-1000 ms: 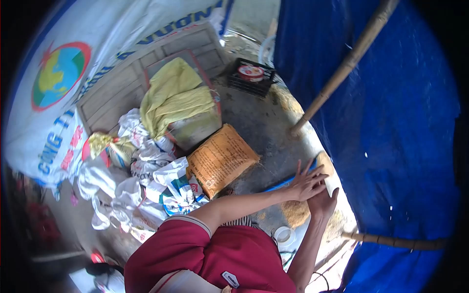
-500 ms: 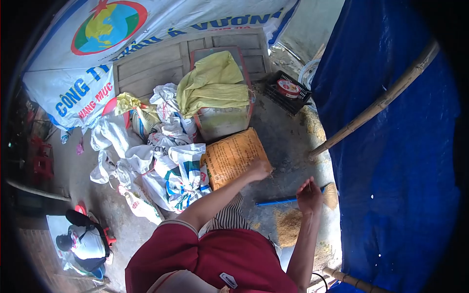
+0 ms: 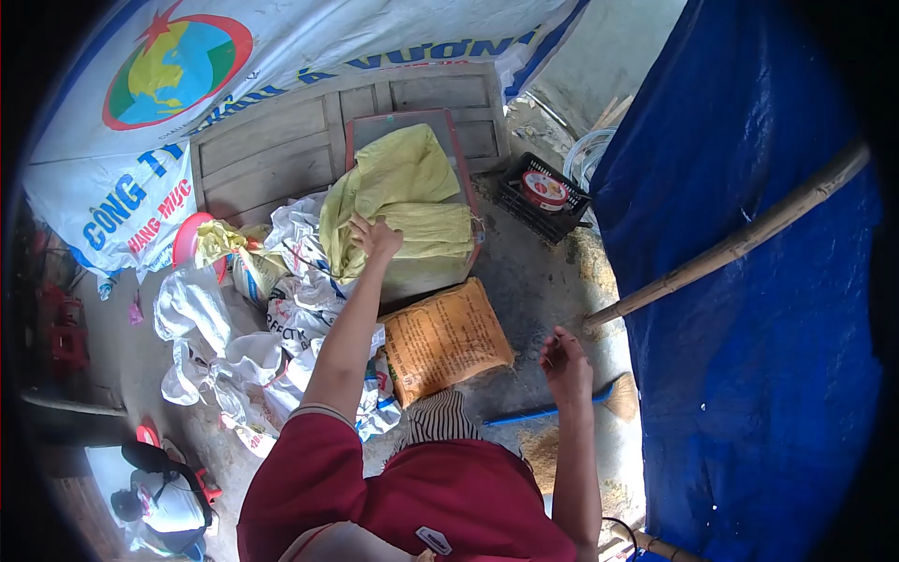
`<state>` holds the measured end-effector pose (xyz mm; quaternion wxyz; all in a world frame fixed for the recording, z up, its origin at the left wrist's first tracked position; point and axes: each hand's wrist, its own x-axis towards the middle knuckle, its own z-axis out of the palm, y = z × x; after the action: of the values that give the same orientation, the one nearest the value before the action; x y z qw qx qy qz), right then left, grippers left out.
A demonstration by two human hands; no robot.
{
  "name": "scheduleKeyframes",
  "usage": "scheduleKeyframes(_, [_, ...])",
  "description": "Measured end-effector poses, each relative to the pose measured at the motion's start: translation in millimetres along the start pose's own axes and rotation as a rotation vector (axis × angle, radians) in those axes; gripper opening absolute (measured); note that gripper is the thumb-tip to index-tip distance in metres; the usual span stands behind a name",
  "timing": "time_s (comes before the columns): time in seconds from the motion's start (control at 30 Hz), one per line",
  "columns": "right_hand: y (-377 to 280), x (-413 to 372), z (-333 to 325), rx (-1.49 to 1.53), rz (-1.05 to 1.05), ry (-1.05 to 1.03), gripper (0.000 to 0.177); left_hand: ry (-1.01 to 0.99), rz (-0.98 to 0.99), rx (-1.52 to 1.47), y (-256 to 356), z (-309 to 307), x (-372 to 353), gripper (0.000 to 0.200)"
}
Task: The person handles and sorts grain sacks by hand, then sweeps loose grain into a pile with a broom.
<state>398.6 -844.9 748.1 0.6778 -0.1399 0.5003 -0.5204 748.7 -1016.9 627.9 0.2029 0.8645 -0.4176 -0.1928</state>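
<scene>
My left hand (image 3: pixel 377 238) reaches forward with its fingers spread over a yellow-green woven sack (image 3: pixel 398 178). That sack lies crumpled across a grey box with a red edge (image 3: pixel 421 264). Below it, a full orange-brown printed bag (image 3: pixel 448 339) lies on the floor just in front of my striped trousers. My right hand (image 3: pixel 567 367) hangs to the right of this bag, palm up, fingers loosely bent and nothing seen in them. Under its wrist runs the blue handle (image 3: pixel 524 415) of a broom lying on the floor.
White sacks (image 3: pixel 272 361) are heaped at the left. A black crate (image 3: pixel 543 199) with a red round item stands at the back right. A bamboo pole (image 3: pixel 721 253) slants before a blue tarp (image 3: pixel 758 375). Another person (image 3: pixel 169 496) sits at the lower left. Grain-like material (image 3: pixel 540 454) covers some floor.
My left hand has moved from the orange-brown bag's right end up and left to the yellow-green sack, its fingers spreading. My right hand has shifted slightly left.
</scene>
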Motion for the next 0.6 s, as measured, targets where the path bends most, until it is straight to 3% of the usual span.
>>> scheduleKeyframes(0.2, [22,31,69,-0.223,0.076,-0.125,0.018,-0.051,-0.161,0.215,-33,0,44,0.049])
scheduleKeyframes(0.37, [34,50,94,-0.318,0.125,-0.245,0.019,-0.105,-0.092,0.184,-54,1,61,0.050])
scheduleKeyframes(0.43, [38,54,94,-0.320,0.154,-0.264,0.018,-0.137,0.126,-0.146,-49,-3,72,0.053])
scheduleKeyframes(0.47, [38,54,94,-0.325,0.156,-0.265,0.018,-0.017,0.297,-0.212,-40,-14,66,0.053])
scheduleKeyframes(0.53, [36,54,92,-0.316,0.163,-0.240,0.018,-0.093,0.301,-0.827,-12,-36,54,0.042])
scheduleKeyframes(0.6, [36,55,87,-0.320,0.160,-0.224,0.018,-0.377,0.118,-1.219,11,-76,49,0.036])
